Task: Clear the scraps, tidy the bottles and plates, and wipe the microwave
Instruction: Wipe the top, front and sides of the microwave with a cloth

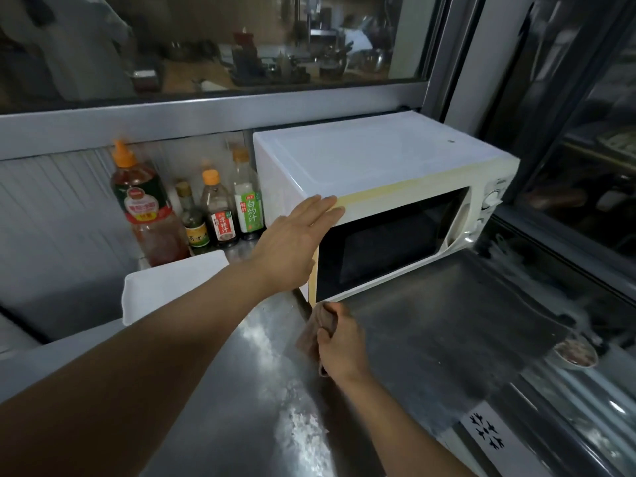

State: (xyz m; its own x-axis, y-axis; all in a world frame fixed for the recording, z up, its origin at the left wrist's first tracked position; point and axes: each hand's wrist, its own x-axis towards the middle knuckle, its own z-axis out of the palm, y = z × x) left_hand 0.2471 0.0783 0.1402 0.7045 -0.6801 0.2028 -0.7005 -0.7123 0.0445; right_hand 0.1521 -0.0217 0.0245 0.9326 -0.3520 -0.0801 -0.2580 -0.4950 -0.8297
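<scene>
A white microwave [378, 160] with a dark door window stands on the steel counter [447, 321], its door closed. My left hand [292, 242] lies flat with straight fingers against the microwave's upper left front corner. Below it, my right hand [339, 339] grips a crumpled brown cloth [318, 325] at the bottom left corner of the microwave door. Several sauce bottles [220, 211] with orange caps stand left of the microwave, the biggest [144, 208] at the far left. A white rectangular plate [165, 287] lies in front of the bottles.
A small bowl [576, 352] with dark contents sits at the counter's right edge beside a glass pane. A white sticker with black marks [485, 432] is at the front right. Behind the bottles runs a metal frame and window [206, 108].
</scene>
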